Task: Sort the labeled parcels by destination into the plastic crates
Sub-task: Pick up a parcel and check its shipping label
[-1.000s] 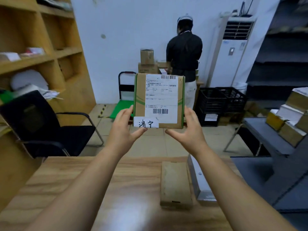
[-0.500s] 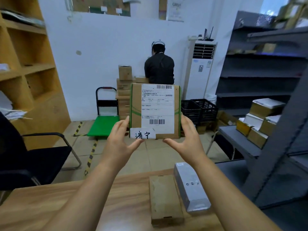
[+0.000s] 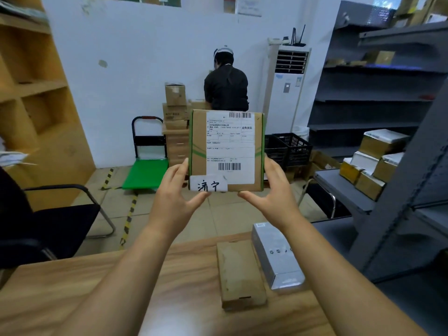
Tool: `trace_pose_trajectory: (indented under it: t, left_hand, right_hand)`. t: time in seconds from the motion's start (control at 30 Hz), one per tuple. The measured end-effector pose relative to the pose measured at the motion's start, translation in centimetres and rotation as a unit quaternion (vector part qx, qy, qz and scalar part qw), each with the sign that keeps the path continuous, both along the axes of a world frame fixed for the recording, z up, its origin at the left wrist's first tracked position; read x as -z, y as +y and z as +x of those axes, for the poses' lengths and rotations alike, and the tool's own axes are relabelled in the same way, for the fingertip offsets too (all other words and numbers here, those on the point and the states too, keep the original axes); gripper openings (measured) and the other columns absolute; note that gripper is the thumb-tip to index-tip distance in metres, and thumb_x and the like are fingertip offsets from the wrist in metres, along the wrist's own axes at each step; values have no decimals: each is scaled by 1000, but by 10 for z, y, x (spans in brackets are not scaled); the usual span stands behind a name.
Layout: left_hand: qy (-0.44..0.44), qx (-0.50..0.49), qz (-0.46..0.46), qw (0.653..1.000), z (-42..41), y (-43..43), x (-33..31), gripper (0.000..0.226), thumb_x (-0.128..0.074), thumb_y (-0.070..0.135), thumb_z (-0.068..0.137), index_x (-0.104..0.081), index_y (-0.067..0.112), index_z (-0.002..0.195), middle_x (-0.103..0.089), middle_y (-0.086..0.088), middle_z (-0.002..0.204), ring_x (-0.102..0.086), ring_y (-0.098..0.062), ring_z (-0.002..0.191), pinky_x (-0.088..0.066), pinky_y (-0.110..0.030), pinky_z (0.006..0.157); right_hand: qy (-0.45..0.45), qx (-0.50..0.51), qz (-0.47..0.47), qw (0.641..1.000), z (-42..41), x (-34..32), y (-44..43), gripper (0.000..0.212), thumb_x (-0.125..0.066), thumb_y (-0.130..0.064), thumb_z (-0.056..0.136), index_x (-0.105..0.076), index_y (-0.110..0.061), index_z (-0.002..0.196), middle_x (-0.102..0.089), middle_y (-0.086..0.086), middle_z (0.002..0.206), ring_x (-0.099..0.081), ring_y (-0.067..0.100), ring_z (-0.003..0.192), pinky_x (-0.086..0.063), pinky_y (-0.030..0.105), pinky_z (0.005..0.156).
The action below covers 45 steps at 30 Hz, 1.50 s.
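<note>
I hold a flat brown parcel (image 3: pixel 226 151) upright in front of me, its white shipping label and a handwritten destination tag facing me. My left hand (image 3: pixel 175 198) grips its lower left edge, thumb under the bottom and fingers behind. My right hand (image 3: pixel 275 194) grips the lower right edge the same way. On the wooden table (image 3: pixel 97 287) below lie a brown cardboard parcel (image 3: pixel 238 272) and a silver-grey box (image 3: pixel 276 257) side by side. Two black plastic crates (image 3: pixel 289 149) stand on the floor beyond the held parcel, by the far wall.
A person in black (image 3: pixel 226 86) stands at the far wall beside stacked cartons (image 3: pixel 175 112). A green platform trolley (image 3: pixel 146 170) is on the floor left of centre. A black chair (image 3: pixel 48 221) is at left. Grey shelving (image 3: pixel 378 98) and more parcels (image 3: pixel 373 163) fill the right.
The view has risen and turned right, so the table sits lower in frame. The parcel stays held upright in both hands, a little farther out.
</note>
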<state>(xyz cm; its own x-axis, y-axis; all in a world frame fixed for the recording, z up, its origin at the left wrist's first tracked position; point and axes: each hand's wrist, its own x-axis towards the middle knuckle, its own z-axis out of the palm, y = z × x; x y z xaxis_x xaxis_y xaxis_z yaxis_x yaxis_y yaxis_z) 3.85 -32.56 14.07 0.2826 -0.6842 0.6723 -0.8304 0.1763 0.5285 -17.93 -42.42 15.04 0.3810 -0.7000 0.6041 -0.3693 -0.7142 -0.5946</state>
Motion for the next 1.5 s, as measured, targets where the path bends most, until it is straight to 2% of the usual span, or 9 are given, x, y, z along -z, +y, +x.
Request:
trace_pose_trajectory:
  t: [0.13, 0.23, 0.33, 0.5, 0.73, 0.87, 1.03, 1.3, 1.5]
  left_hand:
    - [4, -43, 4, 999, -3, 11, -4, 83, -78, 35, 80, -40, 8, 148, -50, -4, 134, -41, 0, 115, -31, -10, 105]
    - [15, -86, 11, 996, 1, 30, -7, 81, -77, 41, 80, -41, 13, 147, -50, -1, 132, -50, -14, 118, -45, -37, 104]
    - [23, -151, 28, 988, 7, 66, -7, 83, -79, 35, 80, -39, 14, 149, -49, 3, 130, -48, -7, 114, -41, -18, 102]
    - [35, -297, 68, 952, 15, 162, -4, 83, -79, 32, 81, -36, 21, 151, -44, 14, 122, -41, 8, 103, -29, 5, 87]
    - [44, -509, 91, 855, 11, 344, -15, 82, -78, 37, 80, -38, 20, 150, -45, 13, 132, -42, 8, 102, -29, 4, 91]
    - [65, -593, 82, 798, -9, 437, -18, 85, -76, 37, 82, -32, 21, 152, -42, 14, 133, -40, 7, 105, -33, -11, 96]
    - [74, -653, 88, 749, -16, 539, -18, 87, -72, 45, 83, -26, 26, 155, -41, 14, 142, -44, -1, 120, -40, -23, 104]
    - [84, -689, 66, 717, -1, 660, -9, 85, -72, 38, 85, -25, 22, 155, -38, 13, 142, -24, 18, 110, -17, 12, 84]
    - [100, -754, 53, 647, -28, 759, 9, 85, -72, 40, 85, -26, 24, 155, -37, 11, 149, -18, 20, 115, -19, 0, 101]
  right_hand:
    - [2, -43, -2, 999, 6, -4, -7, 93, -83, -33, 78, -29, -29, 154, -35, -22, 139, -25, -27, 122, -20, -4, 99]
    - [0, -95, 11, 995, 23, -6, -11, 91, -83, -36, 77, -33, -30, 152, -39, -19, 142, -33, -16, 127, -36, 16, 109]
    - [2, -165, 26, 986, 51, 2, -7, 93, -84, -38, 75, -32, -30, 153, -40, -13, 148, -39, 4, 135, -40, 37, 113]
    - [6, -306, 38, 951, 122, 18, 42, 93, -86, -34, 73, -37, -24, 151, -40, -13, 144, -37, 5, 134, -31, 27, 114]
    - [18, -521, 83, 849, 221, 17, 198, 88, -84, -30, 79, -36, -29, 153, -37, -13, 150, -31, -1, 138, -27, 7, 108]
    - [44, -588, 68, 805, 255, 13, 296, 91, -82, -38, 79, -31, -31, 155, -34, -14, 153, -31, 2, 140, -32, 34, 117]
    - [45, -644, 51, 762, 276, 8, 404, 88, -80, -37, 80, -25, -47, 148, -32, -14, 155, -27, 5, 143, -28, 35, 118]
    - [63, -679, 39, 731, 315, 5, 537, 92, -81, -37, 80, -27, -34, 155, -31, -16, 155, -25, 2, 142, -30, 38, 119]
    - [110, -735, 32, 668, 328, 15, 657, 96, -80, -43, 79, -25, -32, 157, -26, -19, 156, -22, -3, 139, -26, 30, 118]
